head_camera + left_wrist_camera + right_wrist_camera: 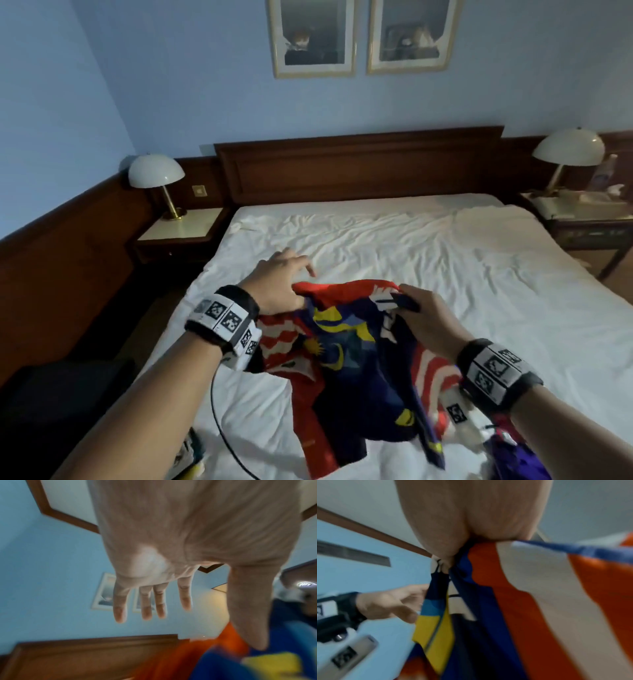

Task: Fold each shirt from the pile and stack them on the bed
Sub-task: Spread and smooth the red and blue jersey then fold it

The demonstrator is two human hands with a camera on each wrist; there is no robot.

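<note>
I see my right hand (424,318) pinching the top edge of the shirt (346,359), a red, white, navy and yellow one, and holding it up over the near part of the bed (394,246). The shirt hangs from that pinch with its long axis running down toward me, top edge pointing to the headboard (359,164), its lower end trailing onto the sheet. My left hand (277,284) is at the shirt's red upper corner, on the side of the left lamp (156,171); its fingers (145,601) are stretched straight and spread, gripping nothing, with only the thumb against the cloth. Between the shirt and the headboard the white sheet lies open, rumpled but bare. The bed's edge runs just beyond my left wrist. More clothes, purple among them (520,459), lie beside the shirt under my right forearm.
</note>
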